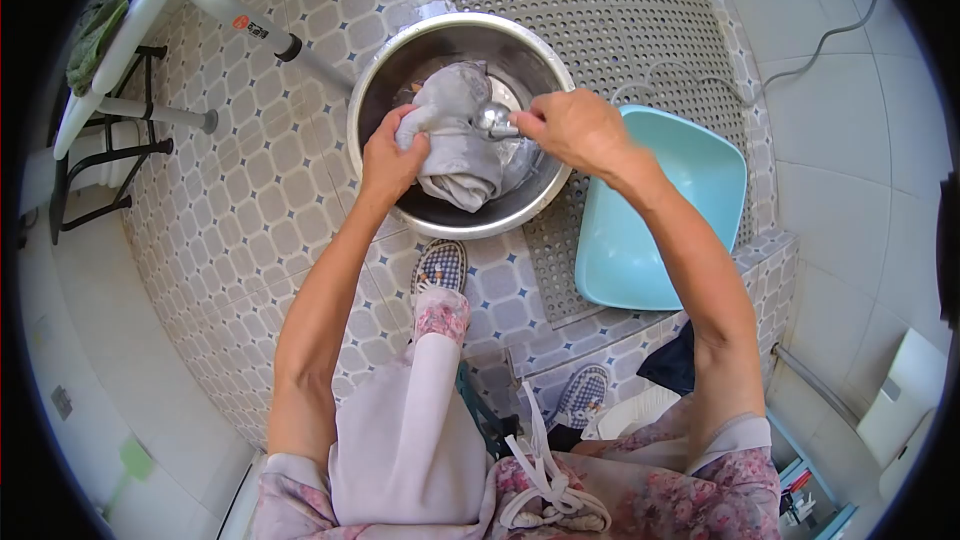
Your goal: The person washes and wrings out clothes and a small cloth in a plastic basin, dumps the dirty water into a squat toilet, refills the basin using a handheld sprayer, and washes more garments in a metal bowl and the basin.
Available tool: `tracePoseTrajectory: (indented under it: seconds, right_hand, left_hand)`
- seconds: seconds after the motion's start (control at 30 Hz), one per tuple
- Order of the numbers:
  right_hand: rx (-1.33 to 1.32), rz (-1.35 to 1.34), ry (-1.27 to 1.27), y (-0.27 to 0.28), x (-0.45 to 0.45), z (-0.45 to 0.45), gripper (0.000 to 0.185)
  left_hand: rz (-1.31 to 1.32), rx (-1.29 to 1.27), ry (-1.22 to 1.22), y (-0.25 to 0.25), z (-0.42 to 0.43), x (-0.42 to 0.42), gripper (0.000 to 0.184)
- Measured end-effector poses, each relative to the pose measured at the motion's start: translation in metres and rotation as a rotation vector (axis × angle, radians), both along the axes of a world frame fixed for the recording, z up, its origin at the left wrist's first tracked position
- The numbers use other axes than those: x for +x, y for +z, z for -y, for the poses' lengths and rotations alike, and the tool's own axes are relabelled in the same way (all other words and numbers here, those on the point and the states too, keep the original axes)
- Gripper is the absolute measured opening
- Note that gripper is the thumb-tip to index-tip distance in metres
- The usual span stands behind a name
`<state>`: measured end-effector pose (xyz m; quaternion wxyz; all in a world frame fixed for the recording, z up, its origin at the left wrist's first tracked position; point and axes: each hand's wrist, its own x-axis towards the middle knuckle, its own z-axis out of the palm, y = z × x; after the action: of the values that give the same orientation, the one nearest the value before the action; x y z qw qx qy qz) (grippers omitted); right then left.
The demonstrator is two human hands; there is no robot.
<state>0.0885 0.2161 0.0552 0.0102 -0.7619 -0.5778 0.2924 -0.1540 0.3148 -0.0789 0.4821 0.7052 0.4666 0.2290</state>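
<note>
My left hand (393, 154) is closed on the left side of a bundled wet grey cloth (460, 165), thumb on top. The cloth is partly rolled and lies in a round stainless steel basin (560, 180) on the floor. My right hand (575, 128) grips the handle of a small silver shower head (494, 118), held over the basin against the right side of the cloth. Clear water seems to show in the basin beside the cloth. Part of the basin's bottom is hidden by the cloth and the hands.
Right of the basin, a light blue plastic tub (650, 230) sits on a perforated grey mat (600, 10). A thin grey hose (825, 45) runs along the right wall. White table legs (250, 25) stand at left on the tiled floor. My slippered foot (440, 265) is close below the basin.
</note>
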Motion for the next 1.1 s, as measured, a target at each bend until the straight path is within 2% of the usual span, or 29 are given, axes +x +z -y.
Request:
tracePoseTrajectory:
  seconds: [0.13, 0.23, 0.27, 0.37, 0.4, 0.5, 0.53, 0.63, 0.67, 0.73, 0.8, 0.9, 0.93, 1.03, 1.1]
  right_hand:
    - [-0.036, -0.342, -0.115, 0.018, 0.011, -0.004, 0.054]
    - [-0.033, -0.461, -0.136, 0.029, 0.011, -0.003, 0.052]
    - [-0.042, -0.46, -0.103, 0.038, 0.013, -0.002, 0.053]
    - [-0.035, -0.446, -0.032, 0.045, 0.022, 0.007, 0.045]
    - [-0.021, -0.436, -0.008, 0.047, 0.026, 0.008, 0.041]
    - [-0.043, -0.534, -0.015, 0.042, 0.028, 0.011, 0.039]
    - [-0.034, -0.433, 0.007, 0.042, 0.025, 0.009, 0.049]
    - [0.042, -0.319, 0.06, 0.021, 0.013, 0.011, 0.048]
    - [0.042, -0.299, 0.07, 0.017, 0.01, 0.012, 0.047]
    - [-0.002, -0.191, 0.088, 0.0, 0.003, 0.017, 0.047]
    - [-0.03, -0.116, 0.084, -0.007, -0.004, 0.019, 0.046]
    - [0.014, -0.146, 0.026, -0.004, -0.004, 0.027, 0.041]
    - [0.061, -0.162, 0.022, 0.001, 0.0, 0.032, 0.04]
    - [0.088, -0.212, -0.034, 0.031, 0.019, 0.055, 0.037]
    - [0.022, -0.176, -0.039, 0.064, 0.035, 0.075, 0.037]
  left_hand:
    - [-0.12, 0.357, 0.021, 0.067, 0.017, 0.015, 0.042]
    - [-0.152, 0.415, -0.011, 0.105, 0.032, 0.028, 0.046]
    - [-0.074, 0.399, -0.056, 0.106, 0.034, 0.032, 0.057]
    - [0.093, 0.02, -0.221, 0.093, 0.037, 0.048, 0.062]
    - [0.086, -0.171, -0.314, 0.076, 0.034, 0.05, 0.07]
    - [-0.251, 0.357, -0.369, 0.053, 0.039, 0.063, 0.077]
    - [-0.244, 0.446, -0.376, 0.029, 0.037, 0.071, 0.079]
    - [-0.477, 0.625, -0.492, -0.002, 0.037, 0.089, 0.081]
    - [-0.465, 0.588, -0.524, -0.024, 0.033, 0.091, 0.086]
    - [-0.576, 0.604, -0.512, -0.034, 0.036, 0.093, 0.086]
    - [-0.68, 0.693, -0.458, -0.031, 0.036, 0.1, 0.079]
    - [-0.818, 0.597, -0.539, -0.021, 0.032, 0.108, 0.071]
    - [-0.676, 0.715, -0.452, -0.026, 0.033, 0.102, 0.062]
    - [-0.664, 0.622, -0.506, -0.035, 0.033, 0.091, 0.053]
    - [-0.689, 0.582, -0.458, -0.027, 0.039, 0.089, 0.052]
